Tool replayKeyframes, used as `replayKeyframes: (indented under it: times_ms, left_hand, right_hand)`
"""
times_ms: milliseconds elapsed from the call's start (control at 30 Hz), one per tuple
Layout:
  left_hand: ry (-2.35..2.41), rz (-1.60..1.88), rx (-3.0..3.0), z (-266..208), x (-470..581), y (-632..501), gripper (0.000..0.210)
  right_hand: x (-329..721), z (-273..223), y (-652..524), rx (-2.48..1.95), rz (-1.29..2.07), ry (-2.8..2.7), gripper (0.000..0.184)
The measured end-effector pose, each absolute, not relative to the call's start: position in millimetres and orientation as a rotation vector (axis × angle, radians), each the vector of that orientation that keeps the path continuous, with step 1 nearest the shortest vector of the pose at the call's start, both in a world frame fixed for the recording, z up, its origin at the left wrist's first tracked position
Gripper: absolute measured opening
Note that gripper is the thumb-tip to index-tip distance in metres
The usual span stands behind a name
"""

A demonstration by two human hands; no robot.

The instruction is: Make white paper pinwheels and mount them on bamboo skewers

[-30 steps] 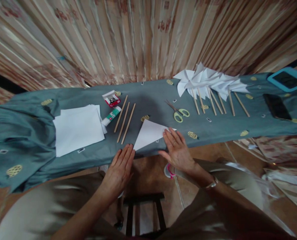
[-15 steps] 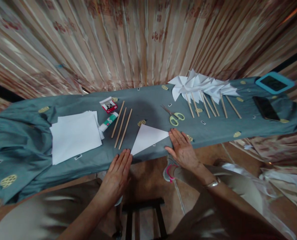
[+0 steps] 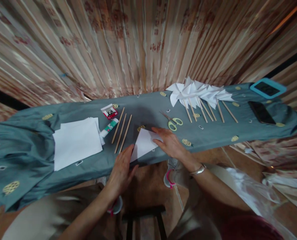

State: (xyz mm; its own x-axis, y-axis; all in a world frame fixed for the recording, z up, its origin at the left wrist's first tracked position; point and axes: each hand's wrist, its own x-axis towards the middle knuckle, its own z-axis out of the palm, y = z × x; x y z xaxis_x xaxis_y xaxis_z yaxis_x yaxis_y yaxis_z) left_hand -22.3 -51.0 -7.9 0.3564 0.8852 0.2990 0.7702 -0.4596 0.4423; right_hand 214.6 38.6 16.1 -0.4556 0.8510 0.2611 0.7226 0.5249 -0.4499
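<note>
A white sheet of paper (image 3: 144,141), folded into a triangle, lies near the front edge of the cloth-covered table. My left hand (image 3: 120,168) is at its lower left corner, fingers stretched out and thumb apart. Across the paper's right tip lies my right hand (image 3: 171,143), its fingers extended and the thumb spread over the paper; that tip is hidden beneath it. Scissors (image 3: 173,121) with light green handles rest just beyond my right hand. Three wooden sticks (image 3: 122,131) lie side by side beyond my left hand.
At left is a stack of white paper (image 3: 77,143), near a glue stick (image 3: 109,127) and an open red-and-white box (image 3: 109,111) of small metal pieces. Several paper pinwheels (image 3: 201,93) on sticks lie back right, with a black phone (image 3: 261,112) and a blue-framed device (image 3: 268,88) beyond.
My right hand has slid left from the triangle's tip to over the paper. My left hand has tilted, its thumb now spread away. The view has shifted slightly.
</note>
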Motion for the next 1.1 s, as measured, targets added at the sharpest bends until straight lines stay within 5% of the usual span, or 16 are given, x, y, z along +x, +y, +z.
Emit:
replayKeyframes:
  times_ms: [200, 400, 833, 1100]
  left_hand:
    - [1.529, 0.869, 2.117, 10, -16, -31, 0.061]
    - [1.380, 0.935, 2.289, 36, -17, 13, 0.020]
    - [1.288, 0.851, 2.236, 24, -15, 22, 0.038]
    - [1.499, 0.703, 2.081, 23, -20, 41, 0.027]
  right_hand:
    - [211, 37, 38, -1.238, 0.648, -2.019, 0.021]
    - [211, 43, 41, -1.039, 0.482, -1.978, 0.015]
    - [225, 18, 30, -1.067, 0.417, -2.423, 0.024]
    - [229, 18, 23, -1.098, 0.538, -2.492, 0.034]
